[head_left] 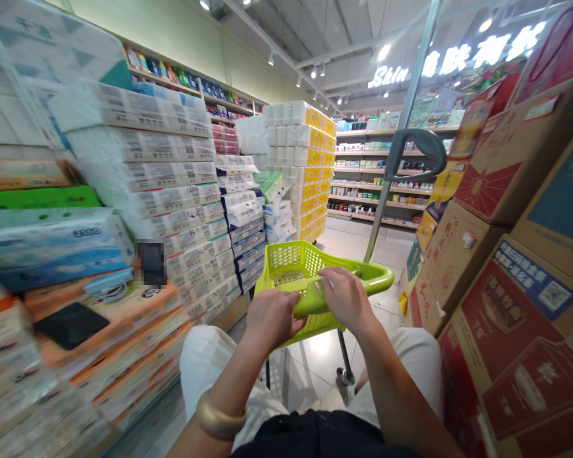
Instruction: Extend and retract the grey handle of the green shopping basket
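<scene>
A lime-green shopping cart [291, 261] with a perforated plastic basket stands right in front of my knees, and no goods show in the visible part of the basket. My left hand [275, 315], with a gold bangle on its wrist, is wrapped around the near left part of the green rim or handle. Farther right, my right hand [346, 294] grips the same green bar, fingers curled over its top. Below the basket, a metal leg with a caster [346, 376] reaches the tiled floor.
Tall stacks of wrapped tissue packs [172, 165] line the left side; a phone-like dark object [153, 262] sits on lower packs. Cardboard cartons [506, 305] crowd the right. A metal pole [378, 222] with a grey handle [417, 156] rises beyond the basket. Stocked shelves [377, 168] stand behind.
</scene>
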Demonstrator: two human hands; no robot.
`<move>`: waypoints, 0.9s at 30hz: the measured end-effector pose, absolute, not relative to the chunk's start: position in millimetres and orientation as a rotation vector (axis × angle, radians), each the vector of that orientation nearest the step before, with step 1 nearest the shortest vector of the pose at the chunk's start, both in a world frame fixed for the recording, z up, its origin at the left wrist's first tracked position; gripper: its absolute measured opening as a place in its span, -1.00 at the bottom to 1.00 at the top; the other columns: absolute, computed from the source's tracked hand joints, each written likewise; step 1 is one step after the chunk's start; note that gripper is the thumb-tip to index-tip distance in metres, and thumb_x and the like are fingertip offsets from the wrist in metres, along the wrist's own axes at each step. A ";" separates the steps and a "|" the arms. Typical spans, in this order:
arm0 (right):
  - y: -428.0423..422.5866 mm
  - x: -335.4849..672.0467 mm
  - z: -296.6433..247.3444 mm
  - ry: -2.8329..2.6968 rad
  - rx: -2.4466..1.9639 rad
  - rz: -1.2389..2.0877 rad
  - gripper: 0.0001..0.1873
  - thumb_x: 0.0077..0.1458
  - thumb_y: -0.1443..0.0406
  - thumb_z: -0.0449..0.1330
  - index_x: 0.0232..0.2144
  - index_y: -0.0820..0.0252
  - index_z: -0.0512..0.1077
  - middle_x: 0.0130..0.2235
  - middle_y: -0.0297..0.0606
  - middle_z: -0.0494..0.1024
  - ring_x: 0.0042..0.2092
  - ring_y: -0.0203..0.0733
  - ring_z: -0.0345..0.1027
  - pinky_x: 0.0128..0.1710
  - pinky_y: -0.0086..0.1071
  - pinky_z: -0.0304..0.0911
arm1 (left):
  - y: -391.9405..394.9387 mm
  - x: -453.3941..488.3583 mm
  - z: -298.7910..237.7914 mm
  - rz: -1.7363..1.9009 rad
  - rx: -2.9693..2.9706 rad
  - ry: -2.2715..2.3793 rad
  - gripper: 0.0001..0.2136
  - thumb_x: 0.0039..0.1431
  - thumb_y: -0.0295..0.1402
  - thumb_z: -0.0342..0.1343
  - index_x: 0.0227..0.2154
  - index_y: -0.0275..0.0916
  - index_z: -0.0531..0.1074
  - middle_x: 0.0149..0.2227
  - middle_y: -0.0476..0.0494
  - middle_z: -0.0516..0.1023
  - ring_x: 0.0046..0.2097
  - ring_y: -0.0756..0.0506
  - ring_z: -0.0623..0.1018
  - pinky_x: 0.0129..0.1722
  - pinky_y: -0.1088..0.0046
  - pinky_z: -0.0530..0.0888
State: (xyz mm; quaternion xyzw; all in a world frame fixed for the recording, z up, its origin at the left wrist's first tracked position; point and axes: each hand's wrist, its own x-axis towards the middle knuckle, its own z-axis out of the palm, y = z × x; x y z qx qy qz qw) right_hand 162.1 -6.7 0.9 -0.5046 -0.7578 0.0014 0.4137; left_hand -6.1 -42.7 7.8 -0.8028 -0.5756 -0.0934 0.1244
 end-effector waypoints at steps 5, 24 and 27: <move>-17.5 145.6 2.0 -2.081 -1.029 0.042 -0.71 0.17 0.39 0.08 -0.16 0.08 0.56 -0.08 -0.26 0.58 0.02 -0.14 0.38 0.12 -0.23 0.20 | -42.8 -5.8 9.6 -0.260 -2.344 -1.684 -0.76 0.07 -0.16 0.08 -0.30 -0.18 0.49 -0.34 -0.18 0.61 -0.27 -0.24 0.58 -0.30 0.30 0.39; -9.3 167.7 -8.1 -1.865 -1.178 0.012 -0.70 0.18 0.38 0.04 -0.17 0.12 0.55 -0.09 -0.20 0.57 -0.02 -0.12 0.40 0.10 -0.18 0.24 | -43.2 -6.6 10.1 -0.258 -2.334 -1.700 -0.77 0.04 -0.14 0.11 -0.33 -0.16 0.50 -0.35 -0.17 0.60 -0.26 -0.21 0.56 -0.27 0.33 0.38; -9.3 170.3 -10.3 -1.799 -1.269 -0.040 -0.70 0.18 0.38 0.04 -0.18 0.16 0.55 -0.09 -0.15 0.57 0.01 -0.07 0.38 0.11 -0.14 0.21 | -42.6 -6.3 9.5 -0.261 -2.321 -1.715 -0.77 0.03 -0.14 0.13 -0.33 -0.15 0.51 -0.38 -0.17 0.59 -0.27 -0.22 0.56 -0.28 0.33 0.38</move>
